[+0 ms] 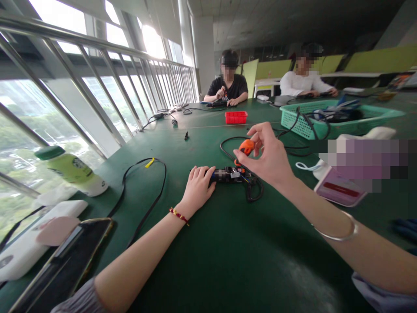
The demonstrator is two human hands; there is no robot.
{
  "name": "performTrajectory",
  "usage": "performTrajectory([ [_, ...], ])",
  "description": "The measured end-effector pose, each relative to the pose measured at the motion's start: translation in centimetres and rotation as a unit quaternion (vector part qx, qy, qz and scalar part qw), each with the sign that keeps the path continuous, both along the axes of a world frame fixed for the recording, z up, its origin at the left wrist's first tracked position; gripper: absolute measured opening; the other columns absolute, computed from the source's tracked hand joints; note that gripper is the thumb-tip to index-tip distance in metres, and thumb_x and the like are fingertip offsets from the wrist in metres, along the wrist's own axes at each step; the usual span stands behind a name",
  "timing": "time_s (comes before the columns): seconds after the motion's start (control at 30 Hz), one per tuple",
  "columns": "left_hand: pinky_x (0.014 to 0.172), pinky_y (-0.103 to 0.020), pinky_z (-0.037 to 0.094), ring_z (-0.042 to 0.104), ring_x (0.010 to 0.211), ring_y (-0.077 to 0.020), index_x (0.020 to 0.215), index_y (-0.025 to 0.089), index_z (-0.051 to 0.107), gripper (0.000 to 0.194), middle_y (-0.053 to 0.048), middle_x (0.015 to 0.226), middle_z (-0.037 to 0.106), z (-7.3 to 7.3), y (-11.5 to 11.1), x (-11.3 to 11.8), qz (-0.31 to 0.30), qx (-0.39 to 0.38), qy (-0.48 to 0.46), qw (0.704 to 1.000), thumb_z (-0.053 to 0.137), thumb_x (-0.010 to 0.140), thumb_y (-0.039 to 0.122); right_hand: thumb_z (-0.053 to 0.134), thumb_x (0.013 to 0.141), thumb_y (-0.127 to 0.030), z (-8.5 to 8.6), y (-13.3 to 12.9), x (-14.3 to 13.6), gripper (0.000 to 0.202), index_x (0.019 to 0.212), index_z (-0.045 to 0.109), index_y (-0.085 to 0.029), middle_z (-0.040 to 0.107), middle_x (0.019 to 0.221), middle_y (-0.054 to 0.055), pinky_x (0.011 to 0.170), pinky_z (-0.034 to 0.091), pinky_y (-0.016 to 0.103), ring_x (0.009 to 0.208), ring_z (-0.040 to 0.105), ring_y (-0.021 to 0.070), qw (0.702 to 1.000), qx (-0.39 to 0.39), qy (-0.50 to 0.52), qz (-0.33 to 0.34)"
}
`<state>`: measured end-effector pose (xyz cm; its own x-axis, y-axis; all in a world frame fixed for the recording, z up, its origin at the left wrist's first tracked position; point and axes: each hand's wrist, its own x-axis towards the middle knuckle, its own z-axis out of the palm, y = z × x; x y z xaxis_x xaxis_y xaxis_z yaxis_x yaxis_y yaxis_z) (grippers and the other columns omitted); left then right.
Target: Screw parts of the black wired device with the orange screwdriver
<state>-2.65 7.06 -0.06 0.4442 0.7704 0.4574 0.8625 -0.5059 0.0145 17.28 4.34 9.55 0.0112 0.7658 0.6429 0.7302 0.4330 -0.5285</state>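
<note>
A black cylindrical device [224,175] with a cable and small coloured wires at its right end lies on the green table. My left hand [199,184] is wrapped over the device's left end, pressing it to the tabletop. Above the right end, my right hand [269,154] grips an orange and black screwdriver handle [246,147] between thumb and fingers. The tool points down at the exposed wiring; its tip is too small to make out.
Beyond my hands stands a red basket [236,117]; a green basket [345,126] with cables is at the right. A bottle [73,169] and phone [65,265] lie left. Two people sit across the green table [208,261]. A metal railing [114,50] runs along the left.
</note>
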Motion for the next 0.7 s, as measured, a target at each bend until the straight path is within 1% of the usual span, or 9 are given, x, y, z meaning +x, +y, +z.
performTrajectory([
  [0.1,0.106,-0.047,0.031,0.048,0.109,-0.0240,0.124,0.018,0.046,0.040,-0.009,0.114,0.054,0.0,0.0,0.0,0.000,0.000,0.000,1.000,0.047,0.084,0.025,0.057,0.072,-0.045,-0.1,-0.4,-0.1,0.030,0.087,0.048,-0.021,0.049,0.055,-0.006,0.054,0.035,0.023,0.050,0.044,0.0100,1.000,-0.018,-0.004,-0.001],
  [0.2,0.106,-0.047,0.031,0.047,0.109,-0.0241,0.124,0.018,0.046,0.040,-0.010,0.114,0.054,0.0,0.0,0.0,0.000,-0.001,0.000,1.000,0.047,0.085,0.025,0.054,0.075,-0.042,-0.7,-0.7,-0.1,0.021,0.078,0.049,-0.021,0.046,0.052,-0.006,0.055,0.035,0.023,0.049,0.043,0.0097,1.000,-0.018,0.012,0.007],
  [0.3,0.107,-0.046,0.030,0.047,0.110,-0.0241,0.125,0.018,0.045,0.040,-0.009,0.115,0.054,0.0,0.0,0.0,0.003,-0.003,0.006,1.000,0.046,0.085,0.026,0.054,0.076,-0.034,-2.2,-1.1,0.4,0.018,0.089,0.049,-0.022,0.045,0.056,-0.007,0.056,0.038,0.024,0.050,0.046,0.0102,0.998,0.005,0.058,0.021],
  [0.33,0.107,-0.046,0.029,0.046,0.110,-0.0240,0.125,0.018,0.045,0.041,-0.009,0.115,0.053,0.0,0.1,0.0,0.005,-0.004,0.008,1.000,0.046,0.085,0.026,0.053,0.076,-0.031,-2.8,-1.4,0.6,0.021,0.095,0.047,-0.022,0.046,0.059,-0.007,0.059,0.041,0.024,0.052,0.048,0.0107,0.996,0.012,0.082,0.027],
  [0.43,0.108,-0.045,0.028,0.046,0.110,-0.0236,0.125,0.017,0.045,0.039,-0.009,0.116,0.053,0.1,0.0,0.0,0.006,-0.006,0.012,1.000,0.043,0.088,0.028,0.057,0.074,-0.028,-4.9,-2.9,1.7,0.030,0.100,0.043,-0.023,0.051,0.067,-0.004,0.063,0.045,0.027,0.060,0.054,0.0129,0.989,0.007,0.138,0.048],
  [0.5,0.107,-0.045,0.028,0.047,0.109,-0.0234,0.125,0.017,0.046,0.038,-0.010,0.115,0.053,0.2,0.0,0.0,0.002,-0.005,0.009,1.000,0.040,0.090,0.031,0.059,0.074,-0.028,-6.1,-4.1,2.4,0.029,0.098,0.044,-0.024,0.050,0.066,-0.004,0.059,0.045,0.028,0.057,0.053,0.0136,0.985,-0.023,0.167,0.040],
  [0.57,0.105,-0.045,0.030,0.047,0.108,-0.0234,0.124,0.018,0.047,0.037,-0.009,0.114,0.054,0.3,0.0,0.0,0.000,-0.005,0.004,1.000,0.038,0.091,0.033,0.056,0.077,-0.031,-7.0,-5.0,3.0,0.020,0.094,0.046,-0.026,0.045,0.058,-0.006,0.049,0.042,0.027,0.047,0.048,0.0125,0.978,-0.086,0.181,0.058],
  [0.6,0.104,-0.045,0.031,0.047,0.107,-0.0235,0.124,0.017,0.046,0.038,-0.009,0.113,0.054,0.3,-0.1,0.0,0.000,-0.006,0.002,1.000,0.039,0.091,0.034,0.056,0.078,-0.033,-7.3,-5.4,3.2,0.017,0.092,0.048,-0.026,0.047,0.059,-0.006,0.046,0.040,0.027,0.044,0.047,0.0118,0.973,-0.117,0.191,0.062],
  [0.7,0.096,-0.042,0.038,0.048,0.103,-0.0244,0.128,0.014,0.042,0.044,-0.010,0.110,0.053,0.3,-0.1,0.0,0.012,-0.010,0.000,1.000,0.043,0.090,0.036,0.057,0.078,-0.034,-7.8,-5.9,3.5,0.012,0.082,0.051,-0.025,0.053,0.065,-0.003,0.042,0.037,0.027,0.042,0.046,0.0102,0.968,-0.131,0.209,0.048],
])
